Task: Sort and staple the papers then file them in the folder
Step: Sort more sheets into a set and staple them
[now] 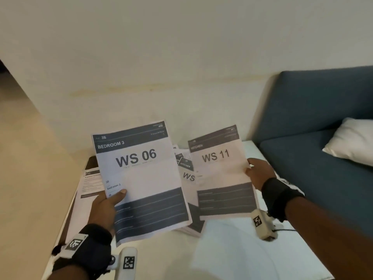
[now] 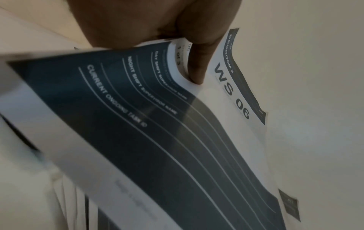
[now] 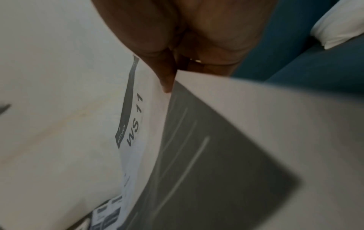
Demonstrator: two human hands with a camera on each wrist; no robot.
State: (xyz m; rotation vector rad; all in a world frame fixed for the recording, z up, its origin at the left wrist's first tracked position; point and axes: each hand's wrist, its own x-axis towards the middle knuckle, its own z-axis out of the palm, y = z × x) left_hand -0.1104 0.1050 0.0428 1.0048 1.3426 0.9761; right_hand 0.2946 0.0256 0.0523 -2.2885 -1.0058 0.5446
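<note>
My left hand (image 1: 110, 201) holds up a sheet headed "BEDROOM 3, WS 06" (image 1: 141, 172), thumb on its face near the left edge; the left wrist view shows that thumb (image 2: 197, 65) pressing the WS 06 sheet (image 2: 177, 124). My right hand (image 1: 257, 172) pinches the right edge of a "KITCHEN, WS 11" sheet (image 1: 220, 170), raised beside the first. In the right wrist view the thumb (image 3: 165, 74) lies on the WS 11 sheet (image 3: 138, 124). Between and below them a loose pile of similar papers (image 1: 186, 172) lies on the white table (image 1: 161, 255).
More printed sheets (image 1: 90, 182) lie at the table's left edge over something dark. A blue sofa (image 1: 323, 142) with a white cushion (image 1: 351, 140) stands on the right. A pale wall rises behind; a beige surface (image 1: 26, 158) runs along the left.
</note>
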